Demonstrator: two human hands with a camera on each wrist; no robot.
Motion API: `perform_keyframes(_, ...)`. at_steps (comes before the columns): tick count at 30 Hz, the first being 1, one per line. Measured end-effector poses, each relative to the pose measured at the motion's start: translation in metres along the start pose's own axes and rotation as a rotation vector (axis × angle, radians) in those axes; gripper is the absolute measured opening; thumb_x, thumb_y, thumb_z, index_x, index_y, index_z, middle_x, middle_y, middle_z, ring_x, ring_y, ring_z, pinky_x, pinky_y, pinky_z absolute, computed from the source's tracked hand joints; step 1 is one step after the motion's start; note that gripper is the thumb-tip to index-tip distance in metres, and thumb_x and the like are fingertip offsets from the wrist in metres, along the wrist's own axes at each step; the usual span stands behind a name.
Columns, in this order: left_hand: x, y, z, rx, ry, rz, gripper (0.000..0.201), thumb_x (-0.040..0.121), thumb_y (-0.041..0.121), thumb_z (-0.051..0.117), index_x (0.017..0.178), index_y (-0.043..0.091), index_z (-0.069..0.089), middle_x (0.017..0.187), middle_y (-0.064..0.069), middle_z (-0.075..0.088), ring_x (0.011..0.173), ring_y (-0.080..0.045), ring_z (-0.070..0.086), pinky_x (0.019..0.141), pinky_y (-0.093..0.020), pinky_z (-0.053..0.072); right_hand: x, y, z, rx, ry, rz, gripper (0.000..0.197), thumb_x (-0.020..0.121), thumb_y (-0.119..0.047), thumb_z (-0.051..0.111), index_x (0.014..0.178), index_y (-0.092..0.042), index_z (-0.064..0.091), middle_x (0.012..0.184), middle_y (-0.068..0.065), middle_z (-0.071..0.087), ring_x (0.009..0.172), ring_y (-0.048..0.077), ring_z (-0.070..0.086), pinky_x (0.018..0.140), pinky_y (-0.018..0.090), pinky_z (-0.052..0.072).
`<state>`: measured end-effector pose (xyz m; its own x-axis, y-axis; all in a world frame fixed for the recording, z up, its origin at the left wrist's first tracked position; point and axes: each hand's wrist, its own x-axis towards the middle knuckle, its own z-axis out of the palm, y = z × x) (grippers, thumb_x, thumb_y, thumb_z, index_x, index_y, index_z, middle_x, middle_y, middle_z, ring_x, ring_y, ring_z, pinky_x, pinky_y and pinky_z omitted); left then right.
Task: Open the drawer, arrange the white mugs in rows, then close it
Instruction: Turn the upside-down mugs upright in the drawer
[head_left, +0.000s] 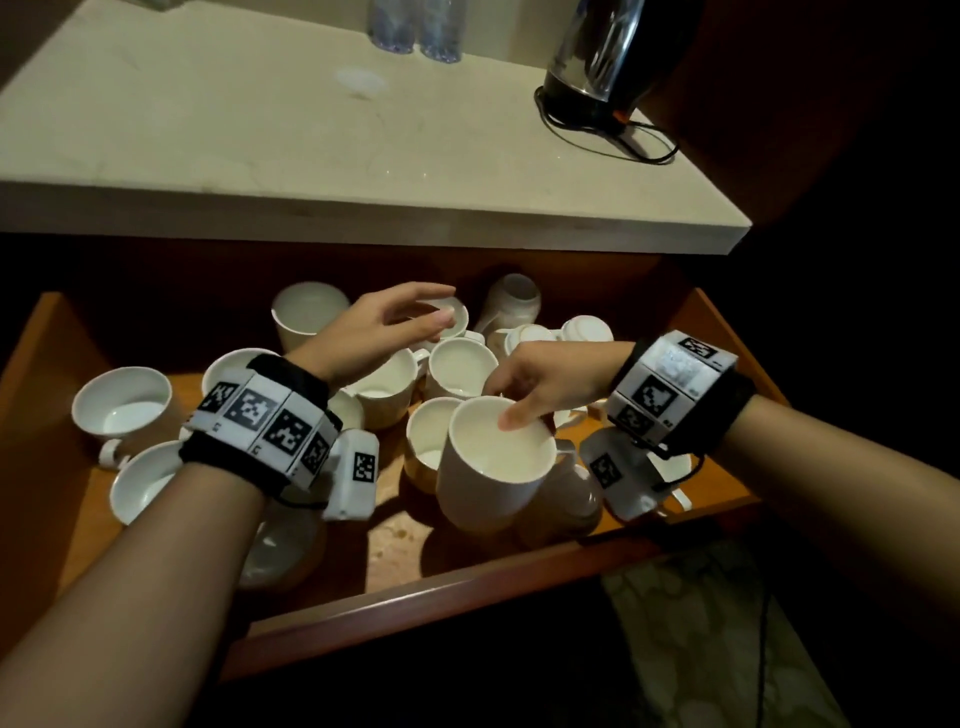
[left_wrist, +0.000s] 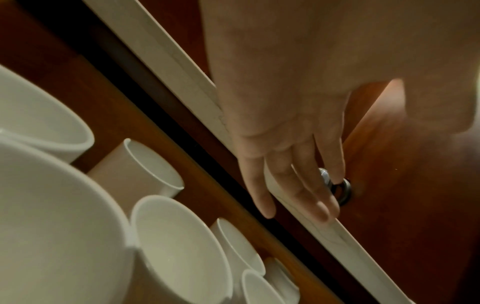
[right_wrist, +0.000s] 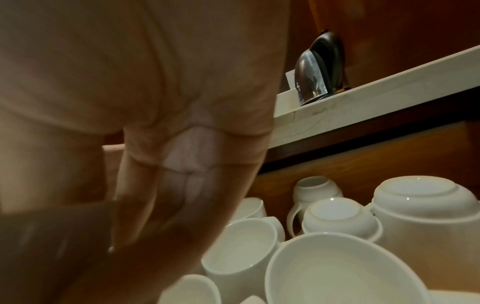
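The wooden drawer (head_left: 467, 587) stands pulled out and holds several white mugs in a jumble; some are upright, some upside down (right_wrist: 423, 205) and one lies on its side (head_left: 511, 301). My right hand (head_left: 501, 405) pinches the rim of a tall white mug (head_left: 493, 462) near the drawer's front, thumb inside, lifting it tilted above the others. My left hand (head_left: 444, 304) hovers with relaxed, straight fingers over a small mug (head_left: 449, 319) at the back and holds nothing. The left wrist view shows the same straight fingers (left_wrist: 298, 195) and upright mugs (left_wrist: 176, 236) below.
A pale stone countertop (head_left: 311, 156) overhangs the drawer's back. On it stand a steel kettle (head_left: 608, 57) with a looped black cord (head_left: 623, 145) and two water bottles (head_left: 415, 26). Patterned carpet (head_left: 701, 623) lies below the drawer at the right.
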<state>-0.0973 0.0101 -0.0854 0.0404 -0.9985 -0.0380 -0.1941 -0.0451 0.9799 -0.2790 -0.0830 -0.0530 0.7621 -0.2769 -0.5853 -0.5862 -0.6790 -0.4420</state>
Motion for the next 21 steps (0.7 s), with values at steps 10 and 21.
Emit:
perform_keyframes(10, 0.000, -0.002, 0.004, 0.059, 0.032, -0.003, 0.032, 0.082, 0.035, 0.058, 0.114, 0.033, 0.055, 0.113, 0.002, 0.065, 0.107, -0.013, 0.061, 0.097, -0.030, 0.046, 0.020, -0.003, 0.034, -0.327, -0.058, 0.060, 0.031, 0.080, -0.023, 0.073, 0.103, -0.007, 0.058, 0.087, 0.000, 0.057, 0.078, 0.018, 0.054, 0.053, 0.018, 0.040)
perform_keyframes(21, 0.001, -0.002, 0.009, 0.106, 0.017, 0.002, 0.032, 0.087, 0.024, 0.061, 0.119, 0.028, 0.056, 0.117, 0.003, 0.065, 0.110, -0.007, 0.060, 0.095, -0.026, 0.047, 0.038, 0.001, 0.049, -0.303, -0.056, 0.036, 0.030, 0.079, -0.021, 0.074, 0.100, -0.003, 0.063, 0.086, 0.002, 0.060, 0.075, 0.014, 0.051, 0.056, 0.013, 0.036)
